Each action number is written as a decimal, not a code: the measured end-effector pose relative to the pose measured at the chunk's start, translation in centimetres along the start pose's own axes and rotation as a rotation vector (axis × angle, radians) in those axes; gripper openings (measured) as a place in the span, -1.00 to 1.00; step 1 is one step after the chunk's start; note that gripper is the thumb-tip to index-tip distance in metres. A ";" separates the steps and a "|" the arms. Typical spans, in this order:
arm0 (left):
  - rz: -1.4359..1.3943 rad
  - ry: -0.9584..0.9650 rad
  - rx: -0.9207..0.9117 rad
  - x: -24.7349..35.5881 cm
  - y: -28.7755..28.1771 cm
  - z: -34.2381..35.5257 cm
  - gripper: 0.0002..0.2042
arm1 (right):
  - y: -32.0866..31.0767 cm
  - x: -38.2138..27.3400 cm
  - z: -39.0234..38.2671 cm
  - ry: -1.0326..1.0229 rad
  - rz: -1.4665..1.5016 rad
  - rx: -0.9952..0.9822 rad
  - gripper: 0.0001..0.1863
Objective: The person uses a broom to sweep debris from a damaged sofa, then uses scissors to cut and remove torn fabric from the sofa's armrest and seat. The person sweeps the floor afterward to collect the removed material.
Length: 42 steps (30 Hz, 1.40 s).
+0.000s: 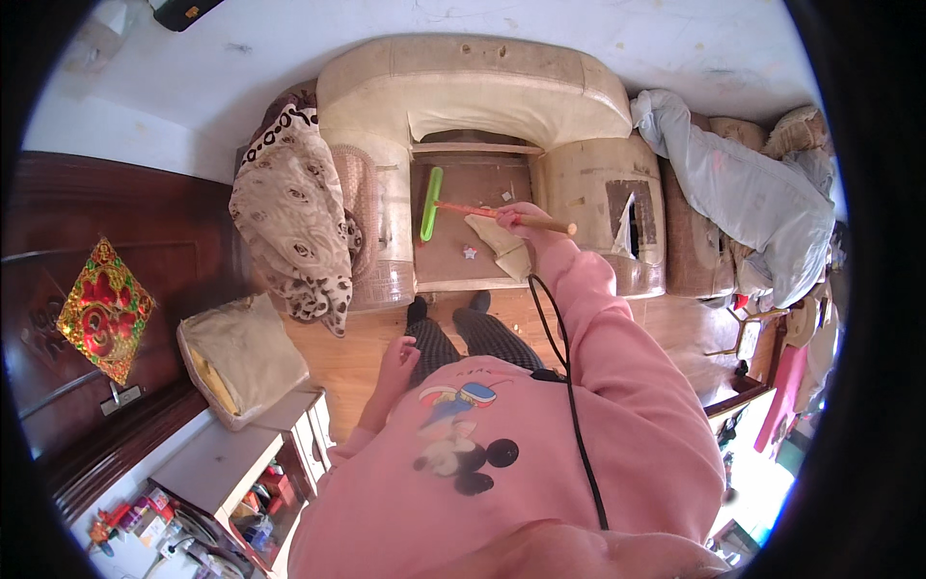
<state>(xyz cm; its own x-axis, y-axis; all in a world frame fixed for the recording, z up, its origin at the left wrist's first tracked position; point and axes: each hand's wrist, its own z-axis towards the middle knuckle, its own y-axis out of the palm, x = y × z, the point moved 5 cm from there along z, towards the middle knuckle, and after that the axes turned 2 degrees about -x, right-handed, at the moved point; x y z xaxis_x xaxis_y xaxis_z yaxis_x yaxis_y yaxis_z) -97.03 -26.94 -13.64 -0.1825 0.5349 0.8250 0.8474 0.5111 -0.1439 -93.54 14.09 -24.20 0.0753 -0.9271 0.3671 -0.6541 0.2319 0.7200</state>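
Note:
My right hand (521, 214) is closed around a stick (553, 224) with a pale wooden end and a reddish shaft. The shaft reaches left to the middle of a long bright green bar (431, 205); it looks like a broom or brush head, but I cannot tell whether the two are joined. Both are over the brown seat base (453, 259) of a cushionless beige armchair (473, 82). A torn beige flap (503, 246) and a small star-shaped piece (470, 253) lie there. My left hand (397, 365) hangs by my thigh, holding nothing, fingers loosely apart.
A patterned blanket (289, 212) drapes the left armrest. The worn seat cushion (243, 357) leans by a dark door (125, 251) and a low cabinet (217, 468). Right of the armchair, a grey-blue cloth (743, 183) covers another seat. A black cable (577, 434) hangs down my front.

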 end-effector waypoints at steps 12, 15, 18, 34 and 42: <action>-0.036 0.035 0.095 -1.0 -2.2 0.8 -0.77 | -8.2 1.9 -8.8 -0.227 0.250 0.061 -0.86; -0.013 0.058 0.055 -1.5 -2.4 1.7 -0.77 | -8.1 4.0 -9.1 -0.121 0.032 0.070 -0.85; -0.071 0.039 0.025 -2.0 -2.2 2.3 -0.77 | -6.6 5.8 -8.7 -0.066 0.076 -0.023 -0.87; 0.216 0.079 -0.119 1.9 -5.0 2.7 -0.72 | -11.3 2.9 -8.5 -0.421 0.516 -0.167 -0.89; 0.237 0.066 -0.201 1.0 -5.0 3.3 -0.69 | -11.9 6.3 -9.7 -0.376 0.348 -0.156 -0.82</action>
<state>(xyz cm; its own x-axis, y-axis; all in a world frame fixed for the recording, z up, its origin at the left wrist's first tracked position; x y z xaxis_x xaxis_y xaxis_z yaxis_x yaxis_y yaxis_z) -103.08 -26.70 -13.89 0.0591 0.5747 0.8162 0.9451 0.2311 -0.2311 -77.99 8.30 -24.73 -0.4200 -0.8225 0.3836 -0.4708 0.5588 0.6827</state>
